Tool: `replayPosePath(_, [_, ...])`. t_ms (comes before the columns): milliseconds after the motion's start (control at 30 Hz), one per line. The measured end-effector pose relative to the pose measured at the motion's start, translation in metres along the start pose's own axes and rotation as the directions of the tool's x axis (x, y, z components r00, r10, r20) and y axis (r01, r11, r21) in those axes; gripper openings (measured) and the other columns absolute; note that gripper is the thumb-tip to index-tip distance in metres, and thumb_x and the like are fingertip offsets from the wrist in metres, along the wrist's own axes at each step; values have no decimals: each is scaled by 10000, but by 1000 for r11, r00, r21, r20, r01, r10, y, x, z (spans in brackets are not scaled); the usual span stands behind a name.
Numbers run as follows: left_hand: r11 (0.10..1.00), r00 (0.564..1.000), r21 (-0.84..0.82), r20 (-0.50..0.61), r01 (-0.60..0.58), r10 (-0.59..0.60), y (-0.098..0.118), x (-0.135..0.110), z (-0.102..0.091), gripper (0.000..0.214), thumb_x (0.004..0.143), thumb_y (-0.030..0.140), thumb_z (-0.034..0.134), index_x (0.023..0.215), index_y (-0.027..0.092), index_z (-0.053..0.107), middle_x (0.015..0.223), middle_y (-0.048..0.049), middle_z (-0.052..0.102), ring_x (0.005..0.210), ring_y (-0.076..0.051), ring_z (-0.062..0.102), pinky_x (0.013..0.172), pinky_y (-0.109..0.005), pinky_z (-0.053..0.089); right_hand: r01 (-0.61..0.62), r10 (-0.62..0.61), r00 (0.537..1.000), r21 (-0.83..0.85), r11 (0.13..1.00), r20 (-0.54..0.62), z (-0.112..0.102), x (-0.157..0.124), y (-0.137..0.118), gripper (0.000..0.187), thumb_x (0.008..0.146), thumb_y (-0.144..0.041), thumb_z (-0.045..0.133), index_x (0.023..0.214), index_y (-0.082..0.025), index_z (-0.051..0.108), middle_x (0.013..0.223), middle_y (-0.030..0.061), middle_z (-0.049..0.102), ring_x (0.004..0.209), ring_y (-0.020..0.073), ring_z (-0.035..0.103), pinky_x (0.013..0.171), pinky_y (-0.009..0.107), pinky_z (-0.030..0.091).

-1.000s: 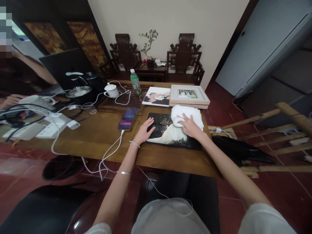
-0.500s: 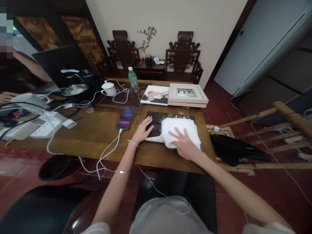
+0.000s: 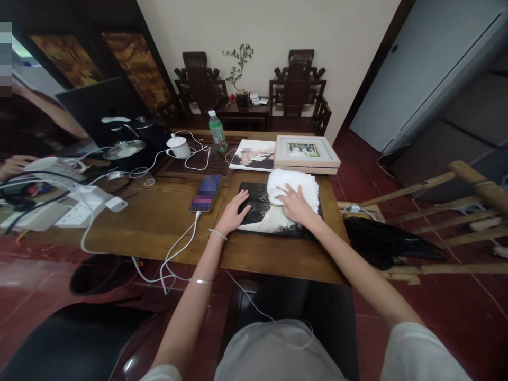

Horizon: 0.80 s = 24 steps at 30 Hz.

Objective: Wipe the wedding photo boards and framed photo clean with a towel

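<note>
Pale wooden frames point(image 3: 327, 150) lie just beyond a dark, flat picture panel point(image 3: 256, 200) on the wooden table point(image 3: 270, 256), a phone point(image 3: 209, 191) to its left. The right hand's point(image 3: 298, 205) spread fingers cover fluffy white cloth on it; the left hand's point(image 3: 233, 216) splayed fingers rest at its left edge.

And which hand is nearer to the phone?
Left. The left hand lies just right of the phone, at the left edge of the dark picture; the right hand is farther right, on the white cloth.
</note>
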<state>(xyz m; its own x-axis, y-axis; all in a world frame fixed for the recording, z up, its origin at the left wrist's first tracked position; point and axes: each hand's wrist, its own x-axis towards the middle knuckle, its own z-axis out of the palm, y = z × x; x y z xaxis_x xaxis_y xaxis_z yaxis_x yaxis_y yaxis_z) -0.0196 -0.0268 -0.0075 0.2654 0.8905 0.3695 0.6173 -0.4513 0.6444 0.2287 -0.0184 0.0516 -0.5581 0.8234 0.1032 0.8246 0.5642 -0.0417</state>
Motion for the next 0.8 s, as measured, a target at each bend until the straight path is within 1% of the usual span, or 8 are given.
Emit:
replayPosePath(100, [1000, 1000, 0, -5, 1, -1, 0, -1, 1, 499, 928, 413, 464, 1338, 132, 512, 1444, -145, 460, 1392, -235, 353, 1163, -443, 269, 49, -49, 998, -2, 999, 40, 3, -38, -27, 509, 758, -16, 410, 1187, -160, 642, 1505, 101, 379, 1408, 389, 218, 1064, 711, 158])
replayPosePath(167, [1000, 1000, -6, -6, 4, -4, -1, -1, 1, 498, 931, 418, 455, 1350, 152, 502, 1463, -132, 438, 1393, -235, 351, 1159, -448, 272, 69, -69, 997, -6, 998, 24, 5, -65, -48, 468, 784, -25, 423, 1150, -183, 668, 1514, 92, 362, 1413, 399, 202, 1078, 713, 125])
replayPosePath(233, [1000, 1000, -12, -4, 7, -7, -3, -1, 2, 495, 938, 421, 439, 1359, 168, 494, 1486, -121, 407, 1393, -233, 353, 1155, -449, 277, 91, -91, 996, -1, 996, 6, 9, -87, -67, 417, 796, -51, 468, 1108, -212, 692, 1521, 96, 350, 1404, 428, 203, 1065, 731, 137])
replayPosePath(300, [1000, 1000, -10, 4, 1, -1, -5, -1, 3, 500, 949, 421, 410, 1370, 162, 483, 1496, -123, 388, 1395, -230, 347, 1156, -449, 272, 112, -112, 994, 7, 994, -9, 12, -100, -80, 369, 794, -70, 508, 1055, -230, 716, 1522, 104, 345, 1393, 455, 210, 1046, 750, 154])
replayPosePath(367, [1000, 1000, -1, 17, -12, 12, -8, 0, 4, 498, 960, 417, 380, 1378, 165, 477, 1490, -118, 400, 1404, -225, 332, 1160, -456, 260, 139, -139, 990, 13, 990, -19, 13, -102, -85, 348, 791, -73, 522, 1021, -234, 727, 1522, 103, 345, 1391, 461, 210, 1044, 756, 151])
replayPosePath(500, [1000, 999, 13, 40, -24, 24, -11, 0, 5, 487, 962, 417, 368, 1384, 198, 473, 1490, -94, 405, 1418, -220, 301, 1163, -470, 244, 139, -139, 990, 24, 990, -9, 11, -76, -71, 410, 794, -46, 465, 1074, -223, 706, 1506, 71, 382, 1408, 410, 213, 1082, 714, 142])
replayPosePath(633, [1000, 999, 8, 44, -26, 26, -12, -1, 4, 498, 962, 410, 373, 1390, 173, 467, 1492, -112, 400, 1423, -218, 288, 1167, -457, 234, 73, -74, 997, 21, 997, 26, 6, -27, -40, 490, 782, -32, 416, 1185, -189, 646, 1490, 77, 408, 1405, 379, 236, 1079, 691, 172])
replayPosePath(800, [1000, 999, 0, 46, -21, 21, -12, -1, 4, 489, 962, 394, 373, 1386, 171, 471, 1489, -116, 403, 1423, -223, 288, 1166, -470, 229, 10, -10, 1000, -13, 1000, -30, 3, 28, -9, 525, 775, -39, 404, 1258, -142, 582, 1471, 111, 432, 1366, 379, 285, 1041, 682, 238])
